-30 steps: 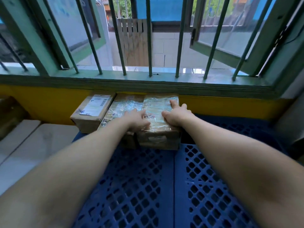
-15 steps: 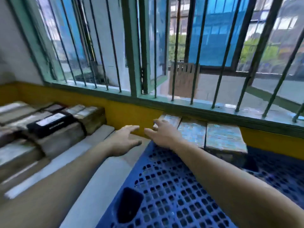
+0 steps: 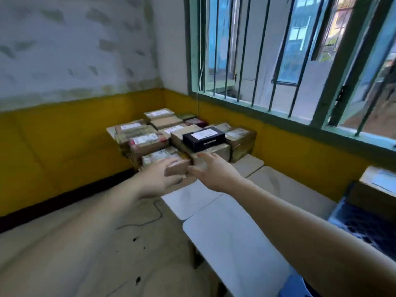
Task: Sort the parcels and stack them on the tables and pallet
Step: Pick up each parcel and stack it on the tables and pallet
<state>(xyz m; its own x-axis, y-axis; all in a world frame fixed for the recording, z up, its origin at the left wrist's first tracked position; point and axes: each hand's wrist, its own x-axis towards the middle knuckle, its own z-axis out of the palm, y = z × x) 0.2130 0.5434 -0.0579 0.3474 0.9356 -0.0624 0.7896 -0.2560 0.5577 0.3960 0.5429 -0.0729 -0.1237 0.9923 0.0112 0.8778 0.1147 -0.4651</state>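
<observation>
Brown cardboard parcel [image 3: 176, 169] at near edge of parcel stack [image 3: 147, 140] on table [image 3: 249, 165], flanked by left hand [image 3: 159, 181] and right hand [image 3: 214, 171]. Fingers [image 3: 171, 163] of both spread, not curled round it; contact too blurred to tell.

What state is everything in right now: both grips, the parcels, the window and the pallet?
Left grip: open, fingers straight on the near parcel.
Right grip: open, thumb at that parcel's side.
Stack: piled in layers in the corner.
Near parcel: lying at the stack's front.
Black box: flat atop the stack, label up.
Window sash: swung open behind the bars.
Pallet: carrying a brown parcel.
</observation>
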